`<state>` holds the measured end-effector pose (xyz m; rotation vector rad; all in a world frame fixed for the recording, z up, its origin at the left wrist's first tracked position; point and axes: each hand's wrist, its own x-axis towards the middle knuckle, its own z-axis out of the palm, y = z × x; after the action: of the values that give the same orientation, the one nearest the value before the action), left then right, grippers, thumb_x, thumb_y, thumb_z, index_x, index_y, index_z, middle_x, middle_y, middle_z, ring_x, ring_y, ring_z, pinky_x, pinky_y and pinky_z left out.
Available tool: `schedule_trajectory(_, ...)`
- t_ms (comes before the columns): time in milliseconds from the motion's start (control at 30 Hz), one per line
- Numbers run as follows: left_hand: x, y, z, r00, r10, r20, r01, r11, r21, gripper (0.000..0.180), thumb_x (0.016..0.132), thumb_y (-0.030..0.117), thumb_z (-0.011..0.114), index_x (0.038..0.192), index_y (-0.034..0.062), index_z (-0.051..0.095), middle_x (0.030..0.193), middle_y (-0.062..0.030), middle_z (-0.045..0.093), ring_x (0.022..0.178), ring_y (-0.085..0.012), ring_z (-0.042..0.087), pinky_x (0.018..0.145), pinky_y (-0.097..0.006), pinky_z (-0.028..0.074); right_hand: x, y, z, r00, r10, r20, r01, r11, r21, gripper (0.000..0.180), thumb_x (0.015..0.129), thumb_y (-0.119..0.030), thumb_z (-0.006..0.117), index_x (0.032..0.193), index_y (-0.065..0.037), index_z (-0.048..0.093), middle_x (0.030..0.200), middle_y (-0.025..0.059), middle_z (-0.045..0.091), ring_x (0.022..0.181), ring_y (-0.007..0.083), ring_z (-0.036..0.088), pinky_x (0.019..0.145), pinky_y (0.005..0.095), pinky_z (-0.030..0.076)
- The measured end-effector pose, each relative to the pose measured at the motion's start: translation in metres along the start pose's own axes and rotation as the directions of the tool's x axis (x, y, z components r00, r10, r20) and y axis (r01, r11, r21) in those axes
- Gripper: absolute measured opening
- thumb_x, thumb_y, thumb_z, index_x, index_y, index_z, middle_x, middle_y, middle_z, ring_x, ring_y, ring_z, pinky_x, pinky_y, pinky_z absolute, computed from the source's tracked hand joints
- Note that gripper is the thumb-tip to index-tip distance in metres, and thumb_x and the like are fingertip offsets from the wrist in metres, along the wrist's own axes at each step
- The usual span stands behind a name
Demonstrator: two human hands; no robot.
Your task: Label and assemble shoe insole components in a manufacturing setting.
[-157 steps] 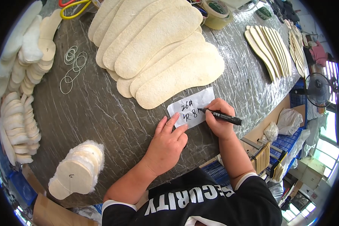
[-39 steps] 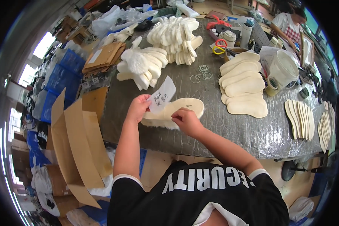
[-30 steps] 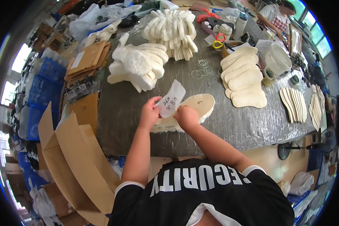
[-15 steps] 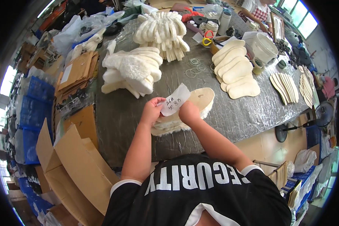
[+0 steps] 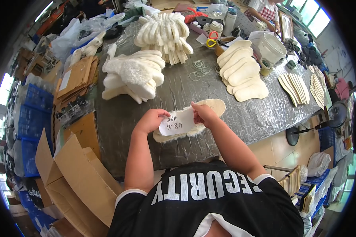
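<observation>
White paper slip [image 5: 180, 124] hangs stretched above a fleecy insole bundle [image 5: 217, 106]. Beneath spreads the dark counter [image 5: 118, 118], bearing a fluffy insole heap [image 5: 134, 75] left of fanned cream insoles [image 5: 243, 73]. Left hand [image 5: 148, 121] and right hand [image 5: 205, 115] grip the slip's opposite ends, fingers closed upon it. Pale rubber bands [image 5: 201, 70] lie between the heap and the fan.
</observation>
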<state>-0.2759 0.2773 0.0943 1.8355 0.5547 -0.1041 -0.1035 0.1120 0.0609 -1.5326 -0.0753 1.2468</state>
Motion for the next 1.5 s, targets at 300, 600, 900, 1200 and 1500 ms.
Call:
schedule_trajectory(300, 0.000, 0.019, 0.014, 0.991, 0.059, -0.119, -0.009, 0.926, 0.377, 0.018, 0.080, 0.004, 0.055, 0.096, 0.0034, 0.063, 0.091, -0.0102, 0.063, 0.086, -0.0219, 0.057, 0.077, -0.033, 0.045, -0.006, 0.008, 0.014, 0.967, -0.230, -0.108, 0.176, 0.914, -0.367, 0.012, 0.064, -0.006, 0.066, 0.074, -0.002, 0.061, 0.064, 0.0055, 0.058, 0.056, 0.0141, 0.055, 0.051, 0.0287, 0.044)
schedule_trajectory(600, 0.020, 0.061, 0.044, 0.987, 0.158, -0.021, -0.078, 0.593, 0.802, 0.010, 0.076, 0.014, 0.060, 0.084, 0.0118, 0.066, 0.092, -0.0030, 0.062, 0.098, -0.0234, 0.052, 0.082, -0.040, 0.039, -0.004, 0.022, 0.013, 0.939, -0.314, -0.139, 0.211, 0.846, -0.490, 0.010, 0.065, -0.010, 0.062, 0.072, -0.004, 0.061, 0.063, 0.0057, 0.060, 0.058, 0.0138, 0.057, 0.054, 0.0296, 0.044)
schedule_trajectory(900, 0.009, 0.052, 0.062, 0.995, 0.009, 0.096, -0.081, 0.608, 0.790, 0.006, 0.078, 0.010, 0.056, 0.078, 0.0095, 0.063, 0.092, -0.0052, 0.060, 0.098, -0.0246, 0.051, 0.085, -0.041, 0.037, -0.031, 0.053, 0.011, 0.885, -0.429, -0.181, 0.320, 0.844, -0.431, 0.022, 0.078, -0.022, 0.063, 0.074, 0.000, 0.060, 0.063, 0.0083, 0.060, 0.058, 0.0146, 0.057, 0.056, 0.0311, 0.045)
schedule_trajectory(1200, -0.003, 0.065, 0.055, 0.992, 0.069, 0.104, -0.121, 0.730, 0.673, 0.007, 0.079, 0.011, 0.056, 0.078, 0.0097, 0.063, 0.091, -0.0039, 0.060, 0.098, -0.0237, 0.050, 0.086, -0.040, 0.037, -0.044, 0.073, 0.018, 0.794, -0.554, -0.248, 0.425, 0.799, -0.425, 0.016, 0.081, -0.017, 0.062, 0.079, -0.002, 0.056, 0.064, 0.0069, 0.059, 0.057, 0.0139, 0.055, 0.055, 0.0288, 0.044)
schedule_trajectory(1500, -0.011, 0.075, 0.081, 0.993, -0.071, 0.095, -0.037, 0.574, 0.818, 0.008, 0.077, 0.010, 0.056, 0.075, 0.0101, 0.063, 0.090, -0.0038, 0.060, 0.098, -0.0218, 0.049, 0.085, -0.039, 0.036, -0.047, 0.085, 0.007, 0.814, -0.550, -0.187, 0.513, 0.832, -0.213, 0.014, 0.082, -0.015, 0.062, 0.079, -0.003, 0.055, 0.061, 0.0026, 0.055, 0.055, 0.0095, 0.049, 0.052, 0.0264, 0.041)
